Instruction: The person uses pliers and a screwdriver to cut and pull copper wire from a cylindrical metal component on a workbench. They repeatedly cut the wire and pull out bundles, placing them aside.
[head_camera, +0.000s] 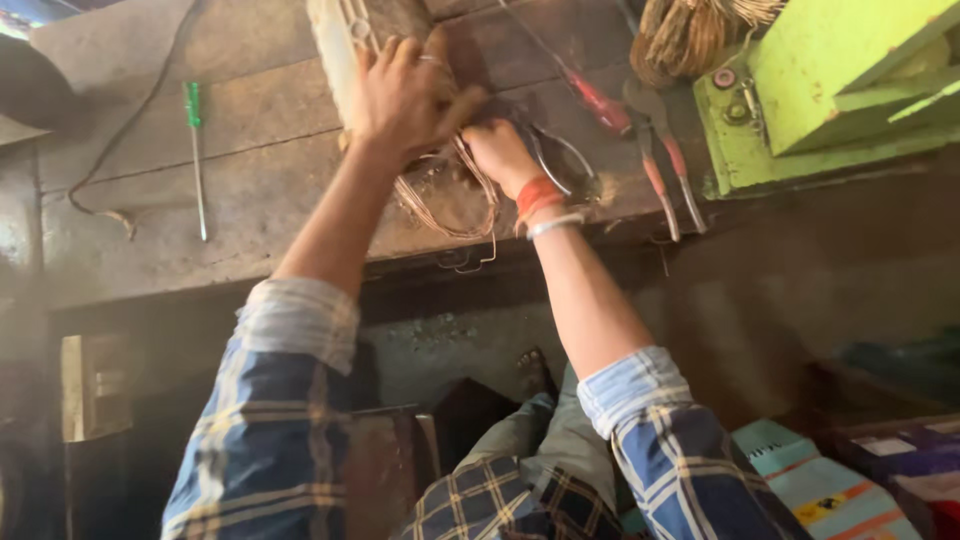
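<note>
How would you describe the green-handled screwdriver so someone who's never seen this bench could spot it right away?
Start at the worn wooden workbench and look left of the left hand, which presses on a coil of copper wire. The screwdriver lies alone there, shaft pointing toward the bench's near edge. Its handle is green, while the pliers far right have red grips.

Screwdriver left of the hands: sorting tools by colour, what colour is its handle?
Green, on the screwdriver lying on the bench; head view, the only one.

On the workbench (250, 200), the wire coil (450, 205) lies at upper centre under both hands. The screwdriver (196, 160) lies at upper left, the pliers (660, 150) right of the coil, and the machine (830, 90) at upper right.
</note>
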